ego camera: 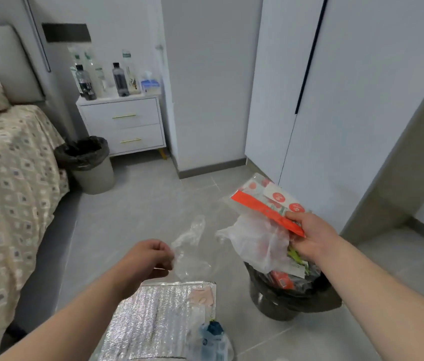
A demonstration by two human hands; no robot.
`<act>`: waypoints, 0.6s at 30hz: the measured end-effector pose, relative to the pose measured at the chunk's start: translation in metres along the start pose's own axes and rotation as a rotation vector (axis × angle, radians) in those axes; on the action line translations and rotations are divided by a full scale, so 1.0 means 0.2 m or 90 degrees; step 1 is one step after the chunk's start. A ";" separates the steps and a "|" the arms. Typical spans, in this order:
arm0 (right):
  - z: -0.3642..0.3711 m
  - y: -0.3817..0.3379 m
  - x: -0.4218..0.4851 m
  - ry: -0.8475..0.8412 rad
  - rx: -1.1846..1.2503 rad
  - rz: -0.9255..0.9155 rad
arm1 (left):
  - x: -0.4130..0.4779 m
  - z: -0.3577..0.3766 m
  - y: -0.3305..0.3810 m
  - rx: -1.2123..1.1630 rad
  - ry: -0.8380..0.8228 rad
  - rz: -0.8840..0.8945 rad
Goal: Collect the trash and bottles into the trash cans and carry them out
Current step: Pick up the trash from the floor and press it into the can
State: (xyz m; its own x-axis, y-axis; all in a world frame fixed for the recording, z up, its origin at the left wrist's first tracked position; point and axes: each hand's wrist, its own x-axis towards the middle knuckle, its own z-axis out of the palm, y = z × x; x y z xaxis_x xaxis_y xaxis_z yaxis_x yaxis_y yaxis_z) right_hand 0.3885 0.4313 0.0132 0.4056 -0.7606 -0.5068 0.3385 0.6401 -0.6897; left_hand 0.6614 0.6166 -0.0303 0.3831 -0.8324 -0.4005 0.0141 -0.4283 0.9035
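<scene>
My right hand (309, 237) grips an orange-and-white snack wrapper (268, 204) together with a white plastic bag (255, 241), just above a black-lined trash can (283, 306) stuffed with packaging. My left hand (148, 259) pinches a crumpled clear plastic film (190, 246) over the floor. Below it lie a silver foil insulated bag (148, 319) and a flattened clear bottle with a blue cap (212, 340). A second trash can (88, 165) with a black liner stands by the bed. Several bottles (119, 79) stand on the white nightstand (125, 126).
A bed with a patterned cover (5, 178) fills the left side. White wardrobe doors (335, 100) and a door frame (400, 157) rise on the right. A blue tissue box (151, 86) sits on the nightstand. Grey tiled floor (140, 204) lies between the cans.
</scene>
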 end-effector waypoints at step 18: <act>-0.63 -0.34 0.33 0.082 0.216 -0.174 | 0.61 1.27 -0.10 0.198 -0.021 0.083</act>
State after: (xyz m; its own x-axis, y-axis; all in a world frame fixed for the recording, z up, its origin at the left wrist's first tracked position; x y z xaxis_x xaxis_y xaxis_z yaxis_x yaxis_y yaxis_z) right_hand 0.2846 0.3244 -0.0386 0.1615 -0.9001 -0.4047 0.6865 0.3970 -0.6091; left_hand 0.4735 0.4341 -0.1366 0.3330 -0.8960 -0.2936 -0.3181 -0.3999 0.8596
